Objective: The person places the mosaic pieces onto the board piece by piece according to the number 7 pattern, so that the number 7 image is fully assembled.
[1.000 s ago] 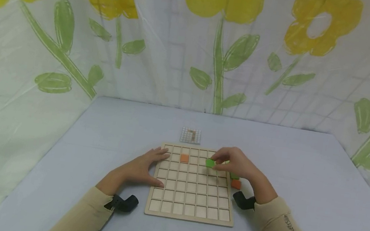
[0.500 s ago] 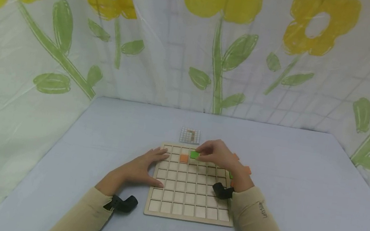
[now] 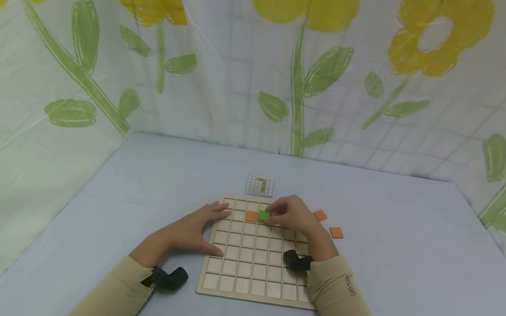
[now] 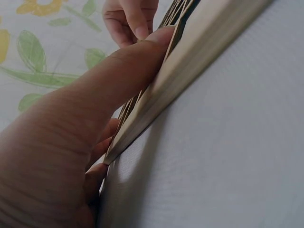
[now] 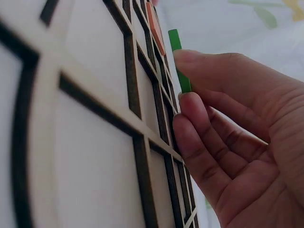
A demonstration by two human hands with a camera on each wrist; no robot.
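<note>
A wooden grid board [image 3: 246, 255] lies flat on the table, with an orange square tile [image 3: 251, 216] in its second row from the far edge. My right hand [image 3: 297, 218] pinches a green square tile [image 3: 263, 216] just right of that orange one. In the right wrist view the green tile [image 5: 175, 43] stands tilted, near the grid bars, between thumb and fingers. My left hand [image 3: 191, 229] rests along the board's left edge, thumb and fingers spread. Its thumb [image 4: 137, 57] lies over the board's rim in the left wrist view.
Two loose orange tiles, one nearer [image 3: 336, 232] and one farther [image 3: 320, 215], lie on the table right of the board. Behind the board sits a small card with a printed grid [image 3: 259, 185]. My right forearm [image 3: 341, 305] covers the board's right edge.
My right hand has moved left across the board with the green tile, then lowered it beside the orange tile. The loose orange tiles at right have come into view. My left hand stays put.
</note>
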